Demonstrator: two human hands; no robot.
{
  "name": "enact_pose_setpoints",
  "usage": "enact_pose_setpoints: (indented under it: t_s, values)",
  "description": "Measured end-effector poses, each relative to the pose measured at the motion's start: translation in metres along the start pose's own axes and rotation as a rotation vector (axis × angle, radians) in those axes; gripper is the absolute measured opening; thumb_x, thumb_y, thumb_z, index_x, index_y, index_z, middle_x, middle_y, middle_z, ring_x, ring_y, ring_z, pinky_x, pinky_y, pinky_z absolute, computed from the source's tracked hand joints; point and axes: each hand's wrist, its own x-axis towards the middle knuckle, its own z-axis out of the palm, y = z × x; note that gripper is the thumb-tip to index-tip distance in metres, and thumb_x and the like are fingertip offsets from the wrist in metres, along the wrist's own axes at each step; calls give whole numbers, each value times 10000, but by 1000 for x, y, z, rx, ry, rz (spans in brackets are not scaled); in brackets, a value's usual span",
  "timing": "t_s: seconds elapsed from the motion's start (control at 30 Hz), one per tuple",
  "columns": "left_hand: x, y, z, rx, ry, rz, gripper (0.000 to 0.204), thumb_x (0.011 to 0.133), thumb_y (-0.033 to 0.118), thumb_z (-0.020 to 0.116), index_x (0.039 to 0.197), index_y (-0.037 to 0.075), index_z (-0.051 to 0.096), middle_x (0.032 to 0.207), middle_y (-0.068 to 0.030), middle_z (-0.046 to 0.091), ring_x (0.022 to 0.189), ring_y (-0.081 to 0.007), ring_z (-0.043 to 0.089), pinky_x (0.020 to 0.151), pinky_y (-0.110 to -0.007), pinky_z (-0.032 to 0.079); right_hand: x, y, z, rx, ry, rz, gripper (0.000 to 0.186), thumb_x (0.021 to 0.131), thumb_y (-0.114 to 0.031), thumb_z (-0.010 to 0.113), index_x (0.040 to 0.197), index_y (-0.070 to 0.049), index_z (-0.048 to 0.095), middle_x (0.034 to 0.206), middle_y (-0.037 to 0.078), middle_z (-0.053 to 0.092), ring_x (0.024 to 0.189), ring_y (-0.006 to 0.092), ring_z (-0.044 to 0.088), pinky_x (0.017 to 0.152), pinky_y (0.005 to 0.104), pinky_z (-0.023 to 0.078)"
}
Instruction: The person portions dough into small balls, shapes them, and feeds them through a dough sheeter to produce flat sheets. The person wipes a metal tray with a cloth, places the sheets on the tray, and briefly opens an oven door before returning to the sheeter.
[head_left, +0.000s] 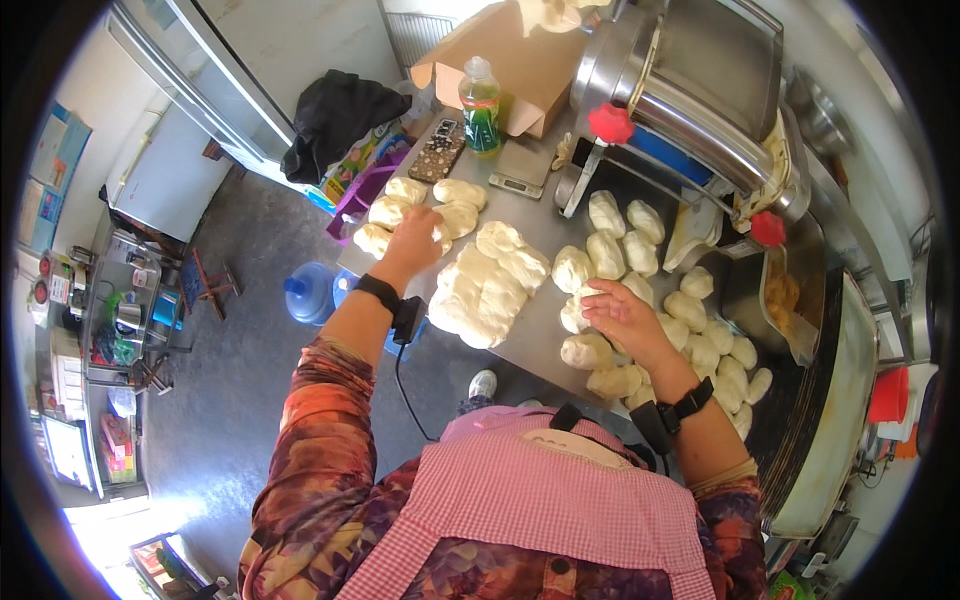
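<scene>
My left hand [412, 243] is among several pale dough pieces [458, 218] at the left end of the metal table. Its fingers curl onto one dough piece, part of which shows beside the thumb. Over the group of oval dough pieces [604, 252] on the right, my right hand [628, 318] has its fingers stretched out and apart. It is touching or just above the dough; I cannot tell which. Between the hands lies a large slab of joined dough pieces [480, 290]. More dough pieces [708, 345] crowd the right side of the table.
A metal machine with red knobs [690, 120] stands at the back right. Behind the dough are a small scale [519, 168], a phone [438, 150], a green-labelled bottle [480, 108] and a cardboard box [515, 55]. A blue water jug [310, 294] is on the floor at left.
</scene>
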Motion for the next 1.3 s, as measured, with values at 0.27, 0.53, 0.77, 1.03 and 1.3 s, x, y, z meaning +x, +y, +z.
enact_pose_setpoints:
  t_s: [0.27, 0.53, 0.77, 1.03, 1.3]
  values:
    - [12, 12, -8, -111, -98, 22, 344, 736, 94, 610, 1078, 57, 605, 1139, -153, 556, 1099, -349, 498, 931, -410, 413, -7, 7, -5, -86, 34, 13, 483, 839, -60, 623, 1287, -34, 444, 1125, 127, 575, 1008, 168, 560, 885, 296, 465]
    - [69, 82, 20, -310, -696, -336, 431, 662, 203, 711, 1035, 30, 579, 1080, -201, 582, 1028, -334, 552, 849, -359, 451, 8, 10, -2, -171, 7, 29, 510, 816, -78, 636, 1289, -45, 449, 1133, 139, 577, 1013, 177, 564, 871, 295, 474]
    - [42, 107, -21, -494, -481, 10, 367, 626, 18, 639, 985, 44, 565, 937, -143, 570, 919, -314, 565, 797, -353, 456, 48, 16, 12, -548, 112, -140, 573, 759, -152, 675, 1284, -60, 464, 1160, 173, 567, 1076, 254, 549, 901, 340, 458]
    - [2, 91, -38, -645, -317, -5, 403, 651, -47, 619, 1037, 53, 560, 956, -55, 578, 958, -180, 571, 841, -299, 458, 102, 24, 50, -890, -36, -235, 515, 717, -198, 689, 1183, -33, 543, 1102, 175, 590, 1021, 356, 551, 854, 397, 458]
    - [-27, 54, -55, -1852, 141, -791, 373, 832, 17, 562, 1195, -15, 483, 1167, -122, 563, 1080, -220, 547, 966, -357, 422, 107, 21, 35, -809, 33, -36, 576, 733, -263, 717, 1210, -2, 529, 1132, 225, 580, 1031, 337, 573, 871, 372, 456]
